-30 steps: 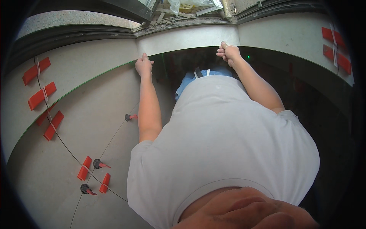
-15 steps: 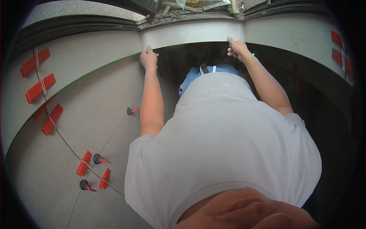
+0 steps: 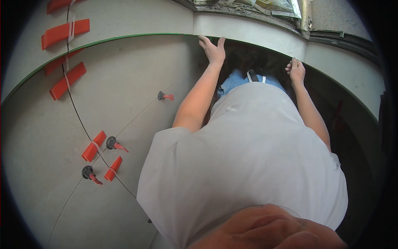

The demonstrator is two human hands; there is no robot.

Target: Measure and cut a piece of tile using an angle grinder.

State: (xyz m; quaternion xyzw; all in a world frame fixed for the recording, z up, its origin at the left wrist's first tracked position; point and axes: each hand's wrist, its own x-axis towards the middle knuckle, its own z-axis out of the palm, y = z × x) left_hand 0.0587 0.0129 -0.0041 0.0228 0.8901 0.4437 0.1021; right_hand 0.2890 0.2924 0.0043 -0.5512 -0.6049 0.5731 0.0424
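Note:
A pale grey tile strip (image 3: 248, 28) spans the wall under a window opening, between two seams. My left hand (image 3: 214, 52) is at its lower edge near the left seam, thumb and fingers spread, fingertips touching the edge. Close to the right seam, my right hand (image 3: 296, 72) has its fingers curled, with a fingertip against the lower edge; nothing shows inside the fist. A thin green line (image 3: 124, 36) runs along the bottom of the tile row to the left. Below the strip it is dark, and the detail there is lost.
Red wedges (image 3: 67, 81) with pale clips sit along the tile joint at the left. Black round levelers with red handles (image 3: 111, 142) stand on another joint. Debris and strips (image 3: 265, 7) lie beyond the sill, beside a dark window track (image 3: 344, 39).
The view has shifted, so the strip sits farther right. My left hand has opened its fingers at the lower edge. My right hand has dropped from the strip's face to its lower edge.

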